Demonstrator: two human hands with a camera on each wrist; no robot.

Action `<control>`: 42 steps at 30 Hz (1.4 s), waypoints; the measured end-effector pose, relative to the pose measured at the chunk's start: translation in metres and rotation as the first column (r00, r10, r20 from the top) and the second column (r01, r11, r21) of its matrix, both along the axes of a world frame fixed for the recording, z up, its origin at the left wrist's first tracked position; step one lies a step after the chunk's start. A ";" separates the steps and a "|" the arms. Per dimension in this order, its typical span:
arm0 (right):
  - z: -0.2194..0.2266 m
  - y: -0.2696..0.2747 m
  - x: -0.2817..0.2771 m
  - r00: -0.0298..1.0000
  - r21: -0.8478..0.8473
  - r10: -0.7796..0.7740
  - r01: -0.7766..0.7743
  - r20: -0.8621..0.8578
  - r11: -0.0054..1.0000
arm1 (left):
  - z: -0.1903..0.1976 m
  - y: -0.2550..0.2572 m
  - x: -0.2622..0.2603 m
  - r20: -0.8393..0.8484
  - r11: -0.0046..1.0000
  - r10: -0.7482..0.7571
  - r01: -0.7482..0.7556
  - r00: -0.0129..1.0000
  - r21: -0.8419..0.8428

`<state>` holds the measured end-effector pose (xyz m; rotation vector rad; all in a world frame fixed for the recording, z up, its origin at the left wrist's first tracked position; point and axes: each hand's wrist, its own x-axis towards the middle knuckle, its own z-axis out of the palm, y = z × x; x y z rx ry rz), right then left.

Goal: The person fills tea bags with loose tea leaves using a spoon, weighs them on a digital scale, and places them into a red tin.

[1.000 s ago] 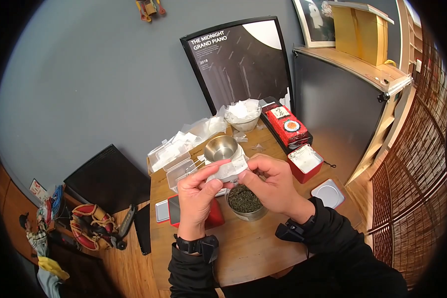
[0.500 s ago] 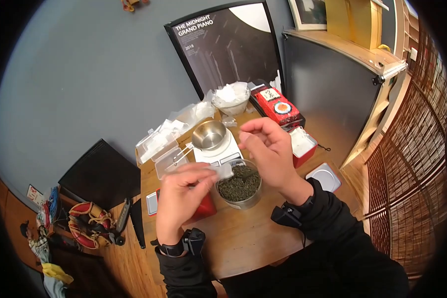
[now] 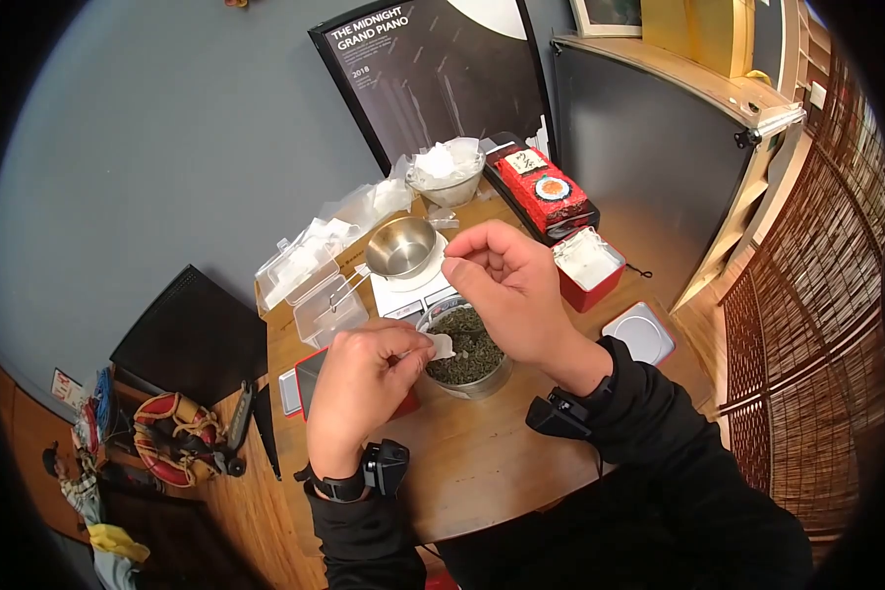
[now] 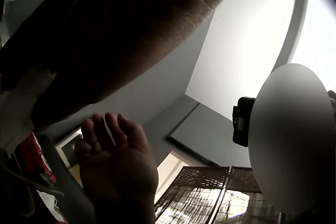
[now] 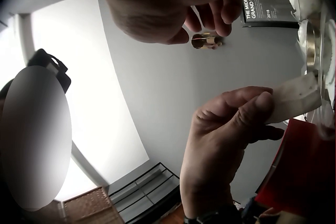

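Observation:
My left hand (image 3: pixel 364 379) pinches a small white tea bag (image 3: pixel 442 345) between thumb and fingers, low over a clear bowl (image 3: pixel 474 394) of dark green dried leaves. Seen from the right wrist, the bag (image 5: pixel 295 98) sticks out flat past the fingertips. Up and to the right of the bowl hovers my right hand (image 3: pixel 511 290), fingers loosely curled and nothing visible between them. In the left wrist view the right hand's palm (image 4: pixel 123 176) shows bare. Behind the bowl, a steel bowl (image 3: pixel 401 246) sits on a white kitchen scale (image 3: pixel 408 295).
A clear plastic box (image 3: pixel 331 313) and white bags (image 3: pixel 310 258) lie at the left back. Behind stands a bowl of white bags (image 3: pixel 445 177). To the right are a red pack (image 3: pixel 543 187), a red tin (image 3: pixel 595 285) with white contents and a lid (image 3: pixel 639 334).
My right hand has let go of the tea bag and moved apart from it. My left hand has lowered the bag to the bowl of leaves. The head view has tilted down.

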<state>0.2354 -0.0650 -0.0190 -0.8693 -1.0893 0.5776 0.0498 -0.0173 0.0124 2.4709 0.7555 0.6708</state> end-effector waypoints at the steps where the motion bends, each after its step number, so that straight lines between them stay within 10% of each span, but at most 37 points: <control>1: 0.000 0.000 -0.001 1.000 0.009 -0.002 0.003 -0.021 1.000 | 0.000 0.000 -0.001 0.012 1.000 -0.001 0.001 1.000 0.029; 18: -0.001 0.000 -0.001 0.999 -0.006 -0.016 0.017 0.050 1.000 | 0.002 0.007 -0.005 0.002 0.999 -0.003 0.003 1.000 0.032; 30: 0.000 -0.002 -0.001 0.996 -0.041 -0.025 0.029 0.083 0.999 | 0.011 0.010 -0.024 0.316 0.972 0.078 -0.002 0.946 -0.234; 42: 0.009 -0.017 -0.017 0.935 -0.160 0.326 -0.345 -0.137 0.925 | 0.003 0.011 -0.009 0.672 0.998 0.054 -0.023 0.739 -0.054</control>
